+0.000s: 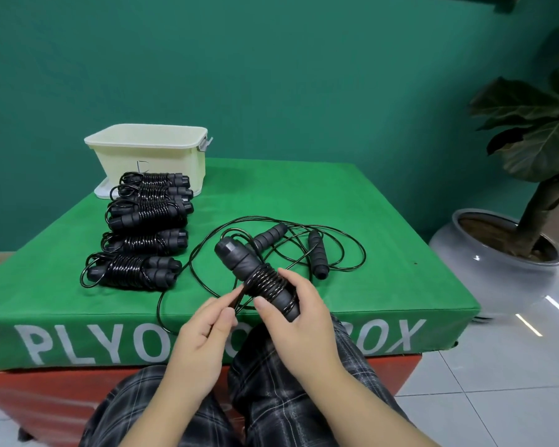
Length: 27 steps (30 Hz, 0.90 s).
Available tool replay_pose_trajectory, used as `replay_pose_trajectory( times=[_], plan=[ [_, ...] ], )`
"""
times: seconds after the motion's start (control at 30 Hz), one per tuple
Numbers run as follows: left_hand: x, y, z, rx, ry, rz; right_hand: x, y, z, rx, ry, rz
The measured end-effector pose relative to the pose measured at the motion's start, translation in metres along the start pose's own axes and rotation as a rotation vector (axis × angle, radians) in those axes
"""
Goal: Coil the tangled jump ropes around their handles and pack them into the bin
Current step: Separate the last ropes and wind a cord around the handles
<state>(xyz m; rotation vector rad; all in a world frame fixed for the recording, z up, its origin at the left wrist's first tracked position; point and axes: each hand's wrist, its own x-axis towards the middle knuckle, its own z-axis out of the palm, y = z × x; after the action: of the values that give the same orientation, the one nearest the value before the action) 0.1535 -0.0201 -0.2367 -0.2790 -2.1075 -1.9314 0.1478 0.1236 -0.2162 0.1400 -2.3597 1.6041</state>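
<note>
My right hand (299,312) grips a pair of black jump rope handles (242,262) held together, with several turns of black cord wound round their middle. My left hand (204,327) pinches the loose cord (239,298) just left of the coil. More cord (175,285) trails over the front edge of the green box top. Another tangled rope with two foam handles (270,237) (317,253) lies behind my hands. Several coiled ropes (146,221) lie in a row at the left. The cream bin (152,153) stands at the back left, open.
The green plyo box (336,195) bears everything; its front edge is close to my knees. The bin's white lid (102,190) lies under the bin. A potted plant (510,240) in a grey pot stands on the tiled floor to the right.
</note>
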Motion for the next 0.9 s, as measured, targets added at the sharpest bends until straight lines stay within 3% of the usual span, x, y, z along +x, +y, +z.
replay_pose_trajectory(
  times=[0.1,0.2,0.3,0.47,0.57,0.77,0.9],
  plan=[
    [0.003,-0.007,0.001,0.04,0.067,-0.057,-0.001,0.003,0.001,0.072,-0.007,0.011],
    [0.009,-0.01,-0.001,-0.075,0.143,-0.145,-0.002,0.001,0.001,0.115,-0.063,-0.003],
    [0.01,-0.009,0.0,-0.141,0.112,-0.173,-0.002,0.001,-0.001,0.169,-0.09,-0.025],
    [0.005,-0.012,-0.002,-0.005,0.002,-0.179,0.001,0.003,-0.002,0.187,-0.1,-0.041],
    [0.003,-0.012,-0.004,-0.032,-0.016,-0.171,0.003,0.005,-0.002,0.158,-0.117,-0.053],
    [0.003,0.002,0.002,0.092,0.155,-0.07,0.006,0.01,0.004,-0.028,0.065,-0.288],
    [0.002,0.007,0.001,0.103,0.197,-0.004,0.005,0.012,0.005,-0.079,0.051,-0.332]
  ],
)
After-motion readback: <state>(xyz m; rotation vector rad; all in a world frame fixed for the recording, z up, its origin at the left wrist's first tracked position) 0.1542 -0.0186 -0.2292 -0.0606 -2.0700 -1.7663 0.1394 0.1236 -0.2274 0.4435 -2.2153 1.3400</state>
